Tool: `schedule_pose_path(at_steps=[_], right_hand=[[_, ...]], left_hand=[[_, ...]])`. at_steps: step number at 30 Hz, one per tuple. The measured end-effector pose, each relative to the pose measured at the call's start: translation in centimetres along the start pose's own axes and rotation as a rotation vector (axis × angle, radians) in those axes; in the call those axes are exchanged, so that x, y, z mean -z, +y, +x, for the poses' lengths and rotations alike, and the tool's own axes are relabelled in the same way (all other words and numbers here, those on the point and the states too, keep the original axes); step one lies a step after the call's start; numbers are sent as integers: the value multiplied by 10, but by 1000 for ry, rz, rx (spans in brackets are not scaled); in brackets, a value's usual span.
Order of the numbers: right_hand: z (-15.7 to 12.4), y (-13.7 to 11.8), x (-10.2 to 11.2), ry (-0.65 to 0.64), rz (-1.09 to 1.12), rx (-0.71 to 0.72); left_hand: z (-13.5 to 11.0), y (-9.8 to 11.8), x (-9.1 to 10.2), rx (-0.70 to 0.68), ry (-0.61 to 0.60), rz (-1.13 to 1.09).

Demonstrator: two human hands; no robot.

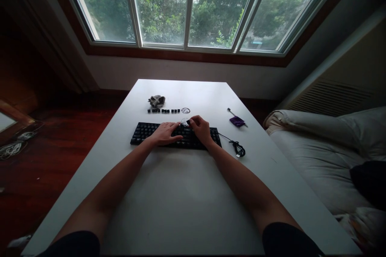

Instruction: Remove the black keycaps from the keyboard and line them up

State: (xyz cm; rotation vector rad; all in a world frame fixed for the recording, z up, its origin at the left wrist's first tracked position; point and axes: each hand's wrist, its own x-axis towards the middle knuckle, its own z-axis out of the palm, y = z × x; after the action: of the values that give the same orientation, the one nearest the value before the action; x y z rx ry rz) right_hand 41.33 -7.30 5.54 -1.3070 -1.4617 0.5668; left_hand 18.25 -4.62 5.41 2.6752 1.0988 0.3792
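White table (187, 204), cloth (157, 101) beyond keyboard (189, 140)

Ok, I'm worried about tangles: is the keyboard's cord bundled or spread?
Mostly bundled: the cord lies looped on the table, one stretch reaching the keyboard.

The keyboard (189, 140) is black, table (181, 200) white, cloth (157, 101) perhaps mottled grey.

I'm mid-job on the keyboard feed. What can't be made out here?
Head view: keys of the keyboard under the left hand, hidden by that hand.
Head view: exactly what the right hand grips; its fingers partly cover a tiny dark piece at the fingertips.
Head view: any markings on the row of small black pieces, too small.
Head view: the rest of the dark shape on the right, cut off by the picture's edge.
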Motion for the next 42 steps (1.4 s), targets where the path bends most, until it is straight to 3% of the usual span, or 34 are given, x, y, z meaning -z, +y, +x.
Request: schedule_pose_path(at_steps=[4, 8, 20, 28, 34, 42], right_hand=[[-3, -1, 7, -37, 78, -18], [-4, 2, 10, -63, 182, -56], [11, 21, 9, -216, 472, -78], [14, 15, 12, -239, 568, -153], [17, 7, 16, -249, 609, -169], [21, 11, 19, -209, 604, -180]], left_hand=[[16, 6, 0, 50, 140, -150], [30, 10, 2, 11, 164, -282], [37, 9, 6, -83, 0, -197], [44, 1, 19, -79, -77, -577], [48, -9, 17, 46, -148, -849], [46, 3, 21, 0, -65, -820]])
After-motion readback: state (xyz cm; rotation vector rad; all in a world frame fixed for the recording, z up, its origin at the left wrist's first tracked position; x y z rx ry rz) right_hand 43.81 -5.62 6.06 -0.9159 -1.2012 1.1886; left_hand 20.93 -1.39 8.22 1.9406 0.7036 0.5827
